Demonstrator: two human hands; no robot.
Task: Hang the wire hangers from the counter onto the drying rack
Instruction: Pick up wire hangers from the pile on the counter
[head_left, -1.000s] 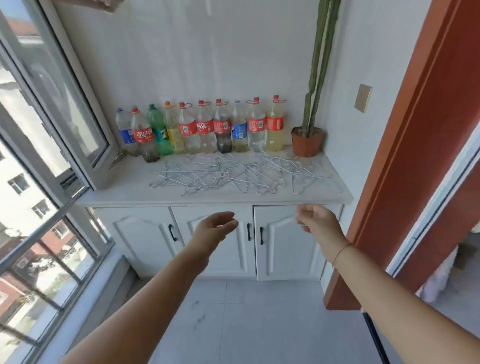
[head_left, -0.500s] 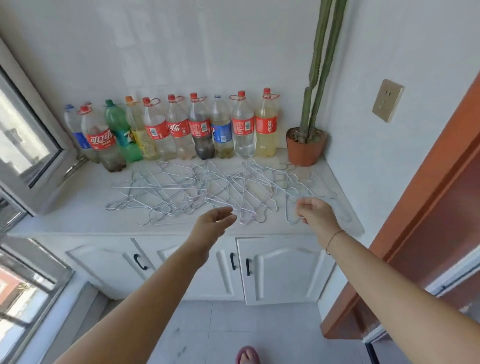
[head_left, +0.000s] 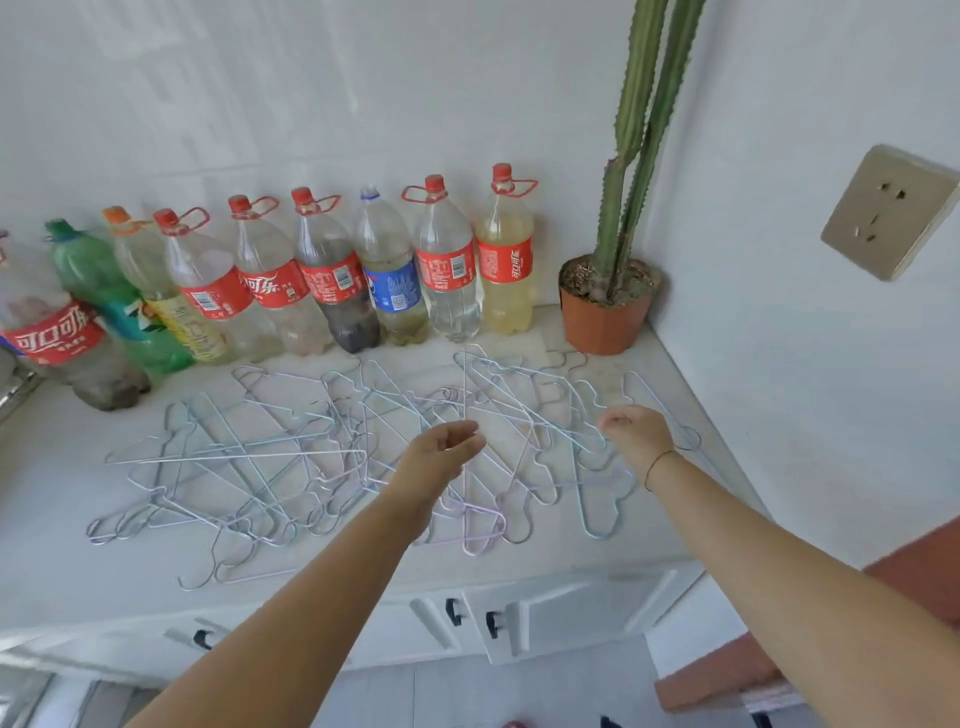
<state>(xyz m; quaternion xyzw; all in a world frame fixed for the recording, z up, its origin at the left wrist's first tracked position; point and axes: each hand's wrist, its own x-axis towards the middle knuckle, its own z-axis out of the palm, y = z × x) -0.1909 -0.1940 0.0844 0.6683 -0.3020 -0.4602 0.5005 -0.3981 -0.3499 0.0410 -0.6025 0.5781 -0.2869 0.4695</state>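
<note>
The fingers (head_left: 470, 434) of the left hand (head_left: 441, 457) are loosely curled and released, nothing being grasped. The right hand (head_left: 636, 434) is held over the hangers (head_left: 291, 457) with its fingers bent downward; whether a wire is pinched cannot be told. The hangers are spread in a tangle on the counter (head_left: 47, 561), in front of the bottles (head_left: 332, 275), with the cactus pot (head_left: 605, 317) to the right of the bottles.

The thin, pale-coated wire hangers (head_left: 291, 457) appeared to be metal, smooth and faintly glossy. The white counter top (head_left: 52, 566) looked matt. The clear plastic bottles (head_left: 447, 270) were glossy; the terracotta-coloured pot (head_left: 602, 325) was matt.
</note>
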